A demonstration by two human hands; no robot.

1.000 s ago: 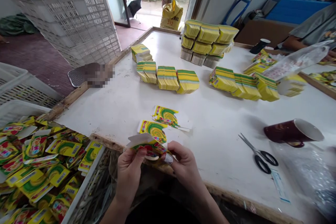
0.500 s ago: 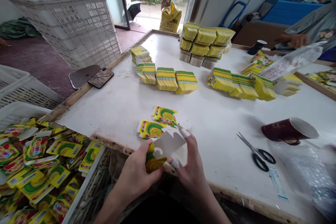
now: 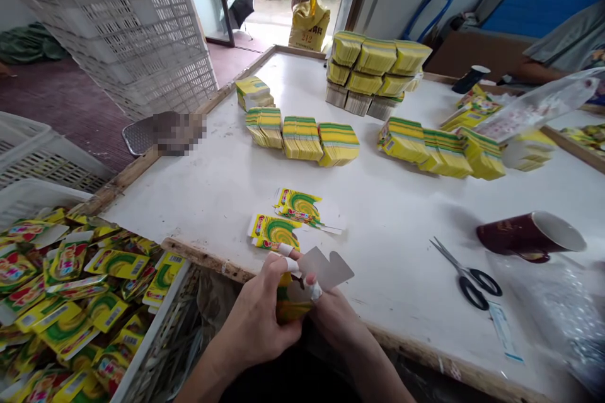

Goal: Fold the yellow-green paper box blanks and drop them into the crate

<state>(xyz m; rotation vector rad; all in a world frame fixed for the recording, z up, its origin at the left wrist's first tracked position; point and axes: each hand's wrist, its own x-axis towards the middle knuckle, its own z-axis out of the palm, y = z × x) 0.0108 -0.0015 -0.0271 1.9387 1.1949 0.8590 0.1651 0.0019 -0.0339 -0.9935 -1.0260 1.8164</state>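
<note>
Between my two hands, just over the table's front edge, is a small yellow and green cardboard box with its grey-white end flaps standing open. My left hand is wrapped round the box's left side, its wrapped fingertips at the flaps. My right hand grips it from the right, with a taped thumb at the opening; part of its fingers is hidden behind the flaps. Beyond my hands lie two flat printed cartons, a nearer carton and a farther carton.
Bundled flat cartons stand in rows, with a taller stack behind. Scissors, a maroon mug and clear plastic bags lie right. A crate of folded boxes stands at left. A co-worker's arm rests far right.
My left fingers have moved up onto the flaps, and my right hand has shifted lower behind the box. The flaps have turned to the right. The co-worker's hand has moved.
</note>
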